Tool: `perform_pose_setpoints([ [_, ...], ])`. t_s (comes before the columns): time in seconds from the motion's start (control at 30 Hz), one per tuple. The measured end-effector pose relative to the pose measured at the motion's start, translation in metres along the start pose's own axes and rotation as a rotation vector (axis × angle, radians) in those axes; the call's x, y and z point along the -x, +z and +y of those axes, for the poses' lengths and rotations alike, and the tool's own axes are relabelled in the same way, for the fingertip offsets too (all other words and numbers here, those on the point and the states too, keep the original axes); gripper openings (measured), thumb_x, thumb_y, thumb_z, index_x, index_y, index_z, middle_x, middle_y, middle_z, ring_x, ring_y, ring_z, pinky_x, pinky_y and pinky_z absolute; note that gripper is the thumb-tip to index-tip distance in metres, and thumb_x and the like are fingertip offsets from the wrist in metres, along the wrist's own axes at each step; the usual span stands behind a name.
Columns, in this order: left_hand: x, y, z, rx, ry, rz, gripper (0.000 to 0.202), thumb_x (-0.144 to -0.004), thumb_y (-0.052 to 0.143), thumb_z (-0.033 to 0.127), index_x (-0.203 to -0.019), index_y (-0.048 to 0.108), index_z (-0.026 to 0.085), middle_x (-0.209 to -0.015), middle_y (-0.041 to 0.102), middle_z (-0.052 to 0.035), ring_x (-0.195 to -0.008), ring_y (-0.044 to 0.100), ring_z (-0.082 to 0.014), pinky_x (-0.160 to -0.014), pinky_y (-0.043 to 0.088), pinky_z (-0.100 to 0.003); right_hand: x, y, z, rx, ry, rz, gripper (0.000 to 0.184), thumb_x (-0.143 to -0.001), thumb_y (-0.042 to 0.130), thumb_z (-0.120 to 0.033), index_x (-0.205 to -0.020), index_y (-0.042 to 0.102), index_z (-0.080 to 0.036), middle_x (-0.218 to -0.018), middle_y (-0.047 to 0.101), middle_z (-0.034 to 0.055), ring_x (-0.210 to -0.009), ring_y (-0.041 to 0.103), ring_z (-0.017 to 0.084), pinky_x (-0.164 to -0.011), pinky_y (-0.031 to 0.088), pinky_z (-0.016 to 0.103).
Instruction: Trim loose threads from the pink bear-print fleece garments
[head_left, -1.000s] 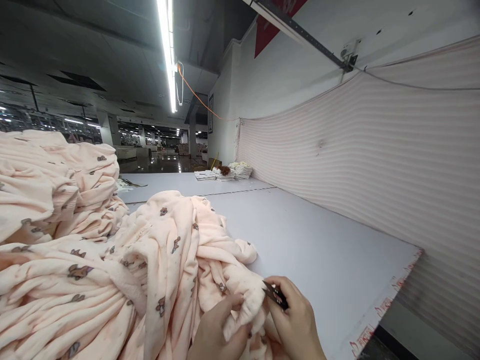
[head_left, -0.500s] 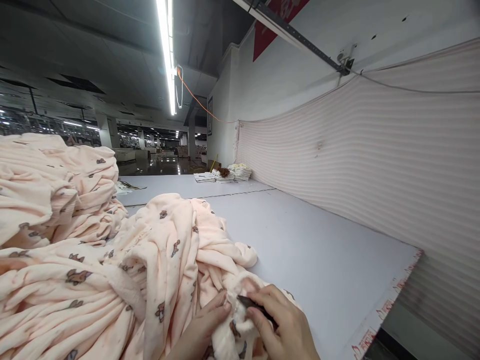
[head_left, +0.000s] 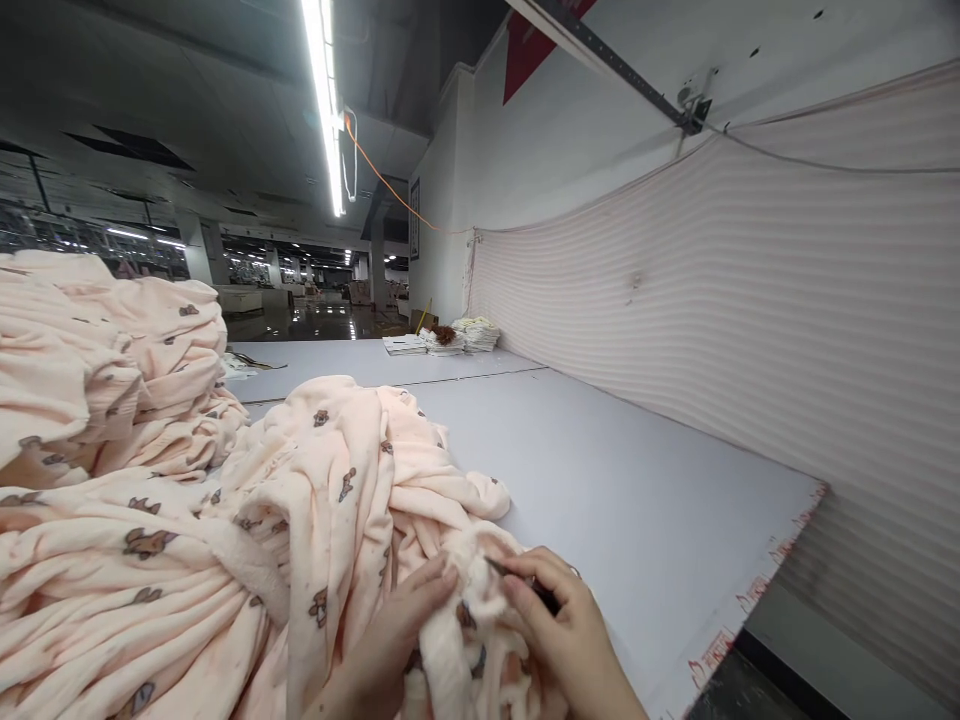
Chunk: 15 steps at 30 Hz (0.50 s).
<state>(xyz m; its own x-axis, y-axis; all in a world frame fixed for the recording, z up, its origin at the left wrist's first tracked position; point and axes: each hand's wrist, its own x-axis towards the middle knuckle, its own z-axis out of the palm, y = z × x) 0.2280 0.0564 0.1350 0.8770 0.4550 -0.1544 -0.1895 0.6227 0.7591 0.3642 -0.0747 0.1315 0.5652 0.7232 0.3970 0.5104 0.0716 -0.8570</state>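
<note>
Soft pale-pink plush fabric (head_left: 349, 500) with small brown bear prints lies bunched in front of me. My left hand (head_left: 409, 615) is closed on a fold of it, near a fluffy edge. My right hand (head_left: 559, 610) is closed around small black thread snips (head_left: 544, 594), mostly hidden by the fingers. Their dark tip points left at the fluffy edge, close to my left fingertips. Whether the tip touches the fabric I cannot tell. More folds hang below and between both hands.
A taller heap of the same fabric (head_left: 161, 370) stands at the left. The pale table (head_left: 600, 490) stretches away, with stacked white pieces (head_left: 476, 334) at its far end. A striped cloth (head_left: 712, 300) hangs along the right wall.
Both hands have shifted slightly with the fabric edge between them. The snips' tip has moved a little up and right. The view has tilted slightly.
</note>
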Motion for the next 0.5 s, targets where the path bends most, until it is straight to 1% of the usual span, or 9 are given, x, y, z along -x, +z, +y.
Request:
perform_pose_setpoints([
  [0.07,0.000,-0.004,0.012,0.048,0.034,0.088,0.036,-0.081,0.065,0.030,-0.113,0.063,0.014,-0.091,0.076,-0.0100,-0.092,0.069,-0.0269,-0.084,0.054,-0.037,0.009,-0.001,0.011,-0.126,0.096,0.080,0.023,-0.085,0.057,-0.039,-0.097,0.067,-0.022,-0.097,0.068,0.0051,-0.093,0.063,0.021,-0.079,0.049,0.026],
  [0.13,-0.003,-0.009,0.025,0.086,0.110,0.125,0.040,-0.083,0.062,0.031,-0.119,0.060,0.013,-0.094,0.075,-0.0113,-0.091,0.070,-0.0271,-0.085,0.055,-0.039,0.022,0.007,0.029,-0.142,0.191,0.138,0.030,-0.083,0.059,-0.039,-0.107,0.062,-0.021,-0.101,0.068,0.0056,-0.095,0.063,0.023,-0.077,0.050,0.027],
  [0.2,-0.006,-0.014,0.036,0.103,0.171,0.143,0.043,-0.084,0.062,0.028,-0.124,0.057,0.014,-0.097,0.075,-0.0113,-0.091,0.071,-0.0266,-0.087,0.055,-0.039,0.035,0.022,0.053,-0.031,0.231,0.094,0.037,-0.078,0.061,-0.028,-0.114,0.059,-0.021,-0.102,0.069,0.0052,-0.096,0.064,0.023,-0.079,0.050,0.029],
  [0.23,-0.008,-0.016,0.042,0.115,0.197,0.155,0.044,-0.084,0.062,0.027,-0.126,0.055,0.015,-0.099,0.075,-0.0111,-0.091,0.071,-0.0263,-0.087,0.054,-0.039,0.039,0.030,0.066,0.039,0.205,0.043,0.040,-0.075,0.060,-0.020,-0.114,0.059,-0.022,-0.108,0.068,0.0052,-0.102,0.062,0.024,-0.086,0.048,0.031],
  [0.27,-0.009,-0.018,0.047,0.130,0.218,0.168,0.045,-0.084,0.062,0.026,-0.127,0.054,0.015,-0.100,0.075,-0.0110,-0.091,0.071,-0.0262,-0.088,0.054,-0.040,0.041,0.038,0.079,0.118,0.175,-0.005,0.038,-0.076,0.056,-0.017,-0.113,0.061,-0.023,-0.110,0.068,0.0054,-0.104,0.062,0.024,-0.088,0.047,0.032],
  [0.33,-0.006,-0.024,0.060,0.173,0.276,0.180,0.045,-0.086,0.058,0.026,-0.129,0.052,0.016,-0.100,0.075,-0.0111,-0.093,0.070,-0.0271,-0.088,0.055,-0.042,0.040,0.045,0.102,0.205,0.143,-0.020,0.022,-0.080,0.052,-0.020,-0.096,0.067,-0.020,-0.099,0.070,0.0077,-0.095,0.063,0.025,-0.084,0.047,0.036],
  [0.4,0.005,-0.032,0.074,0.232,0.326,0.186,0.042,-0.089,0.053,0.030,-0.130,0.051,0.018,-0.100,0.075,-0.0099,-0.095,0.070,-0.0283,-0.087,0.055,-0.044,0.034,0.041,0.122,0.212,0.137,-0.016,0.020,-0.084,0.049,-0.024,-0.087,0.067,-0.018,-0.089,0.071,0.0093,-0.088,0.064,0.026,-0.081,0.048,0.038],
  [0.47,0.021,-0.043,0.085,0.278,0.323,0.204,0.041,-0.091,0.047,0.038,-0.129,0.052,0.024,-0.100,0.075,-0.0062,-0.099,0.068,-0.0291,-0.086,0.055,-0.045,0.027,0.029,0.135,0.181,0.117,-0.036,0.021,-0.082,0.048,-0.022,-0.092,0.067,-0.018,-0.095,0.071,0.0087,-0.093,0.064,0.025,-0.085,0.048,0.037],
  [0.5,0.029,-0.050,0.087,0.279,0.294,0.224,0.041,-0.090,0.046,0.044,-0.127,0.054,0.028,-0.100,0.075,-0.0044,-0.100,0.068,-0.0295,-0.085,0.055,-0.045,0.024,0.022,0.140,0.166,0.100,-0.051,0.023,-0.081,0.049,-0.019,-0.096,0.067,-0.020,-0.099,0.071,0.0073,-0.096,0.064,0.024,-0.086,0.047,0.036],
])
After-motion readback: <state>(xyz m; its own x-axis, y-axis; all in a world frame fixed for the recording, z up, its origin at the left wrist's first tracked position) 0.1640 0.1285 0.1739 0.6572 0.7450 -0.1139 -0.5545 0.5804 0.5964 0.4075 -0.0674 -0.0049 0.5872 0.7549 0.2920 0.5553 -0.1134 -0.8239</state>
